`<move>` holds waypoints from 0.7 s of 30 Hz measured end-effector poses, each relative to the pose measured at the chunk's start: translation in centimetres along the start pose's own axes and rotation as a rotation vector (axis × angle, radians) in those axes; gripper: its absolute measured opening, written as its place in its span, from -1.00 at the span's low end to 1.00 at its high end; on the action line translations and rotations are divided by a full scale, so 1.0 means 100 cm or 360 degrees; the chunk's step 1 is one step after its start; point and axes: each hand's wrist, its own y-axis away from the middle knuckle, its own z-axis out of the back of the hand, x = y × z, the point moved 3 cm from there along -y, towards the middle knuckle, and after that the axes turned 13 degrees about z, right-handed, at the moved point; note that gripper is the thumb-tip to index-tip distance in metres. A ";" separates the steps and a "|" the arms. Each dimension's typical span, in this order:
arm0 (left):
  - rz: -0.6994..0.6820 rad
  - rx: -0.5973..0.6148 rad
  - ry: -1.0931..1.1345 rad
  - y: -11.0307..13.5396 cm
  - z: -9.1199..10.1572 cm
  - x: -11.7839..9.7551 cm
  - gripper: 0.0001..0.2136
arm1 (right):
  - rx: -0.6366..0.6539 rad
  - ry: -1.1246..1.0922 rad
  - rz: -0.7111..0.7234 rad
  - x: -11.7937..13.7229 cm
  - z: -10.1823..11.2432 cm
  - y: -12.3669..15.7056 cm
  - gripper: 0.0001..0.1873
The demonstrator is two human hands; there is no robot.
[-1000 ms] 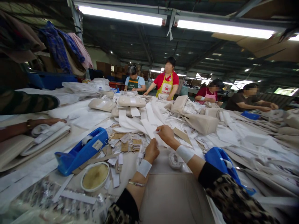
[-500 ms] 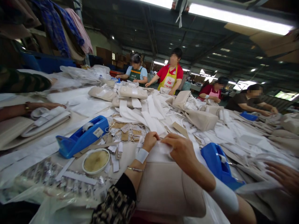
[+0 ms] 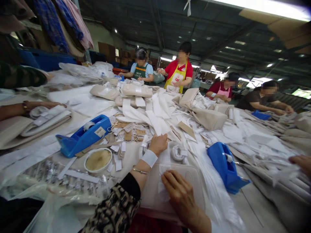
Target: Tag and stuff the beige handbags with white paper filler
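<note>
A beige bag-like item [image 3: 194,184] lies flat in front of me, with a thin, translucent white strip [image 3: 165,160] running lengthwise over it. At the strip's far end, my left hand [image 3: 157,144] is closed, its fingertips pinching the strip. My right hand [image 3: 181,191] rests on the strip's near part, fingers extended side by side and pressed down on the beige surface. A coiled white strap [image 3: 178,152] sits at the item's far edge, and another coil [image 3: 143,146] shows beside my left wrist.
Blue tape dispensers stand left [image 3: 85,134] and right [image 3: 224,168]. Near the left one are a round tub [image 3: 98,160] and cardboard tags [image 3: 128,135]. White strips [image 3: 155,110] and beige pieces [image 3: 209,118] pile up ahead. Co-workers' hands show at left [image 3: 46,105] and right [image 3: 301,161].
My right hand has moved from beside my left hand down toward me, laying the white strip along the beige item. My left hand stays at the far end.
</note>
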 end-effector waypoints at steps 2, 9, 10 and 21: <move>-0.0015 -0.0016 0.0005 0.000 0.000 -0.001 -0.85 | 0.0018 0.0013 0.0019 0.002 -0.001 0.010 -0.57; -0.0121 -0.0040 0.0259 0.005 0.035 -0.022 -0.70 | 0.0237 -0.0116 0.0009 0.010 -0.002 0.031 -0.46; -0.0183 0.0002 0.0297 0.016 0.041 -0.025 -0.66 | 0.0260 -0.0150 -0.0028 0.011 -0.003 0.032 -0.46; -0.1056 0.0356 -0.0099 0.172 0.035 0.032 -0.55 | 0.0154 -0.0540 -0.0187 0.004 0.017 0.045 -0.52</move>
